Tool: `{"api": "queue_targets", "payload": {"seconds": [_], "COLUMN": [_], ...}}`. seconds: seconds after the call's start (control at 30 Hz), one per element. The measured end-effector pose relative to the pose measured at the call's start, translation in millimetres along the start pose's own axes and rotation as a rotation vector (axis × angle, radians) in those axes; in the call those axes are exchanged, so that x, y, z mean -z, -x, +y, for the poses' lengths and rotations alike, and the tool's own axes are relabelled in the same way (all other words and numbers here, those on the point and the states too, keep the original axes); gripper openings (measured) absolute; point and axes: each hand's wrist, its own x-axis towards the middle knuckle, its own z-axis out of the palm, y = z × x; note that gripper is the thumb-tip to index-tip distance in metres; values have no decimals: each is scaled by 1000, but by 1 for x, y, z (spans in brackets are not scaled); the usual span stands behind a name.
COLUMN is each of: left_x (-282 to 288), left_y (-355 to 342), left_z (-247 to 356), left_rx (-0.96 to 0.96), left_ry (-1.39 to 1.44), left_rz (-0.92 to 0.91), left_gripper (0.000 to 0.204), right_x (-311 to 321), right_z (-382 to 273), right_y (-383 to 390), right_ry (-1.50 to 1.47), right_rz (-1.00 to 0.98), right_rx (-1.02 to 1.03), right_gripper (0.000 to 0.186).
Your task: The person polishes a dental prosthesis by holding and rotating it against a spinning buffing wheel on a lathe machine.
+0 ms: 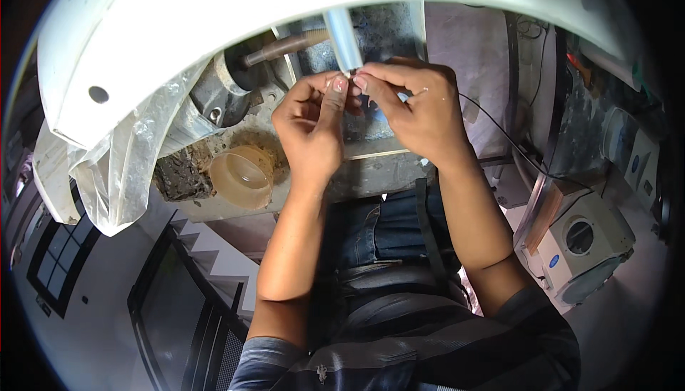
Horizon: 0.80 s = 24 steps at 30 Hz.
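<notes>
I see the left hand [310,127] and right hand [424,102] meeting above the pale-edged tray [378,154] on the worktop [357,178], each grip narrow and pinching a tiny piece [350,73] at the near end of a pale tube [344,40], its details too small for me. Left on that stained grey surface sit a translucent bowl [227,185] and a motor [232,102]; a beige machine [574,237] stands right, a window [61,259] near left

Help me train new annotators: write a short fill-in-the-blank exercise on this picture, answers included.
1. In the picture, the left hand and right hand are close together at the ____ end of the shiny cylinder.
2. The round tub sits to the ____ of both hands.
3. The thin cable is ____ in colour.

Missing words: lower; left; black.
</notes>
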Motion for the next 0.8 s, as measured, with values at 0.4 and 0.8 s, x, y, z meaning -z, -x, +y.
{"api": "queue_targets", "payload": {"seconds": [0.4, 0.8], "left_x": [-3, -7], "left_y": [11, 15], "left_z": [2, -1], "left_rx": [12, 64], "left_ry": [104, 162], "left_rz": [38, 71], "left_gripper": [13, 15], "right_x": [12, 15], "right_z": [-6, -10], "right_y": [-8, -14], "right_ry": [-12, 127], "right_rz": [-106, -144], "right_rx": [-108, -124], "right_gripper": [13, 12]}}
